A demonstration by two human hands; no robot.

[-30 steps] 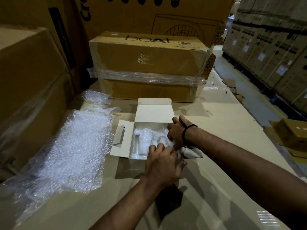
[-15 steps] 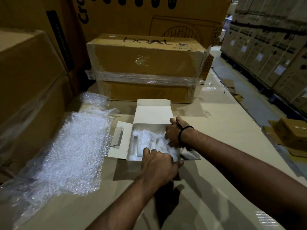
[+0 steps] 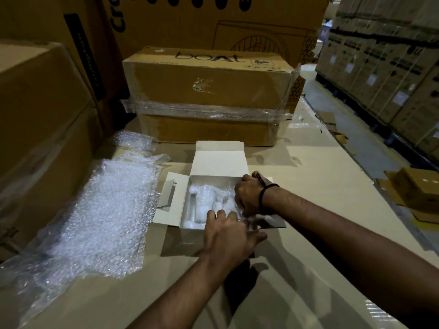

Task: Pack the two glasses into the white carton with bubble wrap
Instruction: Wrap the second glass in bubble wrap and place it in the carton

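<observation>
- Head view shows the right hand (image 3: pixel 248 198) inside the white carton (image 3: pixel 218 162), its fingers curled down onto the bubble wrap (image 3: pixel 206 193); whether they pinch it, I cannot tell.
- The left hand (image 3: pixel 229 238) reaches over the near wall of the carton, fingers almost straight, resting on the wrap and gripping nothing.
- Both glasses are in the carton among the wrap: the first glass (image 3: pixel 200 213) at the left, the second glass (image 3: pixel 226 201) just beside the right hand.
- The carton is open, with its lid flap standing up at the far side.
- A loose sheet (image 3: pixel 107 214) of bubble wrap lies to the left of the carton, and a brown box (image 3: pixel 209 89) marked "boat" stands behind it.
</observation>
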